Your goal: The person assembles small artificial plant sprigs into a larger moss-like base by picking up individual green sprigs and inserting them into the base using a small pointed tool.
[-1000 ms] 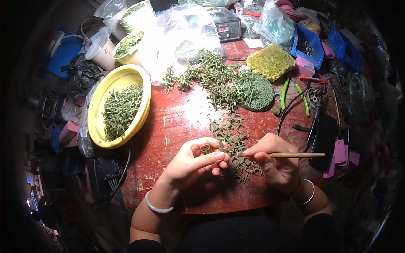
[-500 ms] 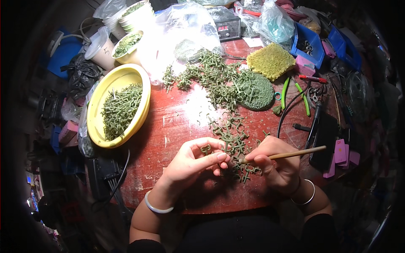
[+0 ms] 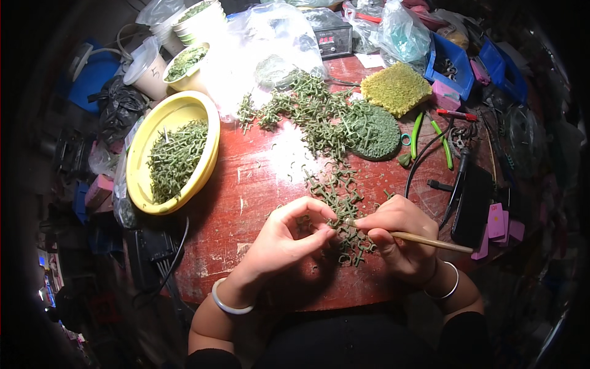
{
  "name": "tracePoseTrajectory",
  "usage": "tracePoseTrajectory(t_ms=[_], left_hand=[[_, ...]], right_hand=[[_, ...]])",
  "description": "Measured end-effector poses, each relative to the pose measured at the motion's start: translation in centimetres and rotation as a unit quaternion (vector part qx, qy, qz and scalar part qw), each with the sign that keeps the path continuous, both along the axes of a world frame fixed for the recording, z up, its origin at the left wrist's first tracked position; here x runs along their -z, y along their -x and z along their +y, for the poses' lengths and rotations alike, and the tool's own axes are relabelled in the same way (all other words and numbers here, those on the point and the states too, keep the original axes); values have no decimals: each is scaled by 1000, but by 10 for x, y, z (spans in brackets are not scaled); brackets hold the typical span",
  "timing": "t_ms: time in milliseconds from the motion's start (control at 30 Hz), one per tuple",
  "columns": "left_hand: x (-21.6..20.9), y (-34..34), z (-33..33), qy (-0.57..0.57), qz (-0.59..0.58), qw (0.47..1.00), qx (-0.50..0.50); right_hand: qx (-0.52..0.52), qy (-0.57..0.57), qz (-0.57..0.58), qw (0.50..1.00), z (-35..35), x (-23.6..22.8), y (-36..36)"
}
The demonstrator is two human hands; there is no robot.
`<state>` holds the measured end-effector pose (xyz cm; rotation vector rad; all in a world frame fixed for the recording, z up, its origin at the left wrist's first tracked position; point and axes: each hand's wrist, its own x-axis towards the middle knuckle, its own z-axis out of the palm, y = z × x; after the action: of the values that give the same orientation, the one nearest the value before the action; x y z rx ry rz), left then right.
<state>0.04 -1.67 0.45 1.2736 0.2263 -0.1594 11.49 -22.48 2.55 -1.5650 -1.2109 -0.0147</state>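
Small green hooked pieces (image 3: 340,200) lie between and beyond the left hand (image 3: 279,246) and right hand (image 3: 402,237), probably light, stiff and brittle, best taken by the stem. The right pinches a wooden stick (image 3: 436,243); the left fingertips nearly meet (I cannot tell whether on a piece). Bare red tabletop (image 3: 246,169), its near edge below the hands, opens toward the yellow basin (image 3: 211,157)

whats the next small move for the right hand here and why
Probably a slight nudge of the thin wooden stick toward the left hand: the right hand grips it like a pen, and its tip appears just short of the left fingertips, above loose green pieces. Whether those fingertips pinch a piece is unclear.
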Motion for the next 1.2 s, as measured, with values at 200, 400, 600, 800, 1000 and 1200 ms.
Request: tracePoseTrajectory(t_ms=[200,400,600,800,1000,1200], left_hand=[[2,0,-1,-26,-19,999,-7],[1,0,-3,-26,-7,1000,-6],[-6,0,-5,-23,18,1000,-6],[-14,-1,-9,-31,43,998,-26],[-1,1,-11,-169,-4,983,-66],[7,0,-11,-247,-62,964,-83]], right_hand=[[-7,-1,-6,1000,0,3,-1],[-6,2,-6,1000,1,3,0],[-7,6,-2,1000,1,3,0],[-8,-3,-10,1000,0,5,0],[-9,4,-15,1000,0,3,1],[3,3,-31,999,1,4,1]])
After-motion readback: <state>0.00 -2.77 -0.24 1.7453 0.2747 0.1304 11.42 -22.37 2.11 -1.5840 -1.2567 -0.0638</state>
